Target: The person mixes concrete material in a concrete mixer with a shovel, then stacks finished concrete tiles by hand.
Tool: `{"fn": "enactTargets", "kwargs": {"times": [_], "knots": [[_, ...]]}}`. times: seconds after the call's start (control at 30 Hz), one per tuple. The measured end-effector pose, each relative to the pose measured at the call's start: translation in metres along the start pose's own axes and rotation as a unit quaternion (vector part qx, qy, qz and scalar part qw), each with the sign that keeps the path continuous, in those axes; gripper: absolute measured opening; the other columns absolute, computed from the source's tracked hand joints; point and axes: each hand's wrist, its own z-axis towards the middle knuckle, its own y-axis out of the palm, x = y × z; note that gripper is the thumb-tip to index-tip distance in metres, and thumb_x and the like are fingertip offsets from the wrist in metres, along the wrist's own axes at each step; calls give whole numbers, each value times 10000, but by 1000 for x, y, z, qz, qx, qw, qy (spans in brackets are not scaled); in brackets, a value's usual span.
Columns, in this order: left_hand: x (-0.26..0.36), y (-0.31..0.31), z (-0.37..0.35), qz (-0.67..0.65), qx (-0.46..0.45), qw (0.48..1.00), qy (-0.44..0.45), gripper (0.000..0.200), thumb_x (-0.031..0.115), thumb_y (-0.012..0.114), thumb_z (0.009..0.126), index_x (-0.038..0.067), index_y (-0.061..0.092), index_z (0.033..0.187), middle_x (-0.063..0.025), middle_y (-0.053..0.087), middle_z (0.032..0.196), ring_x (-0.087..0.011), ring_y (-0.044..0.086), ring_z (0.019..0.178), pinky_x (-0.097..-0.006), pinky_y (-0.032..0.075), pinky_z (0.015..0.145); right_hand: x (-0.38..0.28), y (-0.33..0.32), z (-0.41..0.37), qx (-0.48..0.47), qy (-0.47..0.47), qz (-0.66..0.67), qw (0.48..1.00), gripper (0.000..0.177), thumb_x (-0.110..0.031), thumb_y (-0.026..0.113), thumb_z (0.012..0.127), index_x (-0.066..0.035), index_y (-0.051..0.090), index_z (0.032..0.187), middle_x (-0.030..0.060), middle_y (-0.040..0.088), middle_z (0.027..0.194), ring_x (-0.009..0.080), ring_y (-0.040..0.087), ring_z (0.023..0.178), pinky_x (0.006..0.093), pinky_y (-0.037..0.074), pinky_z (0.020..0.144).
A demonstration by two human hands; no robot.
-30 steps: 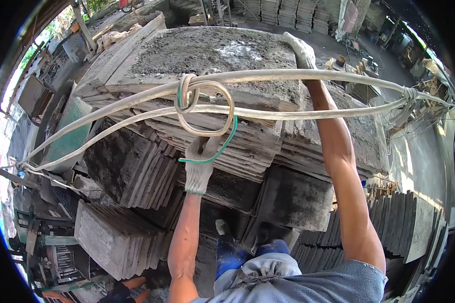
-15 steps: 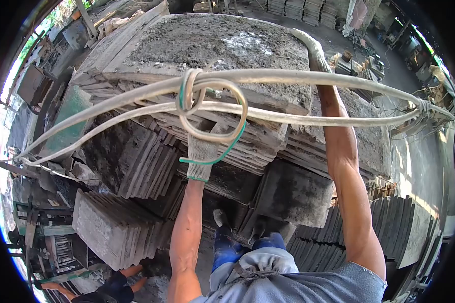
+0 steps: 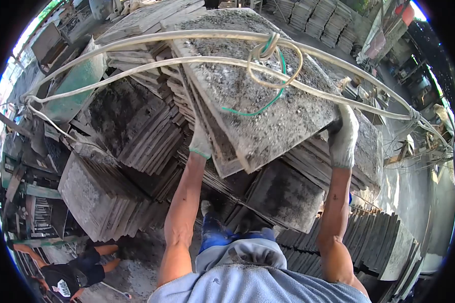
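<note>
A thick grey slab [image 3: 268,116], crusted with dark grit and pale specks, lies turned and tilted over the pile, one corner towards me. At least one more slab [image 3: 222,164] shows beneath its left edge. In a white knit glove, my left hand [image 3: 201,139] grips the left edges of these slabs, its fingertips hidden. My right hand [image 3: 344,136], gloved too, wraps round the slab's right corner, fingers partly underneath. A pale looped cord with a green strand [image 3: 275,60] hangs across the view above the slab.
Stacks of similar slabs stand left [image 3: 103,199], below [image 3: 285,194] and right [image 3: 359,242] of me. A green-stained panel [image 3: 76,103] leans at the left. Another person [image 3: 71,272] is low at the bottom left. Further stacks [image 3: 313,20] stand at the back.
The top slabs have turned and tilted, with a corner now towards me. My right hand has come from the far edge to the near right corner. The view has shifted.
</note>
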Motion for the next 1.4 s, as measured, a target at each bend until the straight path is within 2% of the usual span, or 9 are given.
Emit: {"fn": "enactTargets", "kwargs": {"times": [0.1,0.2,0.47,0.5,0.57,0.67,0.73,1.07,1.4], "knots": [[31,10,11,62,6,997,40,378,283,522,994,21,522,1266,-101,621,1178,-229,628,1016,-365,553,848,-2,7,15,-40,425,510,747,290,-382,568,927,-93,583,933,24,566,714,161,576,607,263,466,577],[48,67,-6,97,-41,990,94,589,514,481,971,27,526,1301,-111,614,1208,-214,586,1085,-362,477,951,-23,0,20,-60,444,611,652,358,-359,615,893,-92,583,1129,46,636,967,191,619,768,344,510,651],[79,87,-24,264,28,959,101,633,496,617,909,5,535,1300,-85,619,1156,-146,598,984,-291,504,844,-59,-26,-25,12,442,570,693,388,-243,603,920,-17,562,1233,52,603,1062,175,562,946,345,444,861],[80,88,-22,264,30,958,105,615,483,617,913,9,542,1298,-77,622,1151,-136,598,977,-289,507,832,-68,-37,-15,-34,474,620,624,464,-270,578,942,-32,482,1329,54,596,1059,173,560,954,370,451,868],[82,89,-20,267,38,959,91,618,481,622,911,13,538,1305,-70,619,1157,-136,598,979,-289,506,835,-38,-36,-16,-133,407,534,730,527,-307,541,958,-47,407,1396,70,599,1134,193,566,1010,391,450,917],[92,94,-7,250,36,964,86,598,462,627,914,16,540,1303,-63,614,1157,-137,597,974,-287,504,837,-46,-12,20,-43,534,590,604,531,-298,468,992,-20,367,1434,107,418,1462,207,432,1295,325,350,1090],[100,91,11,228,18,969,92,565,442,622,921,15,550,1285,-62,612,1150,-132,595,977,-285,501,844,18,27,-8,-97,335,545,763,493,-219,411,1028,-16,328,1470,74,439,1445,172,453,1270,334,377,1064],[94,85,-32,269,-1,962,52,501,394,573,962,-15,560,1251,-82,637,1078,-128,612,914,-277,519,800,-66,-56,-67,10,533,562,632,433,-153,434,1006,-6,388,1411,111,544,1318,195,570,1141,332,463,1003],[83,71,-51,233,9,970,68,478,374,576,966,-20,576,1235,-53,636,1065,-104,591,920,-253,500,792,-24,-4,-47,-72,417,543,725,433,-213,442,1000,2,437,1376,117,549,1297,190,560,1116,338,451,987]]}}
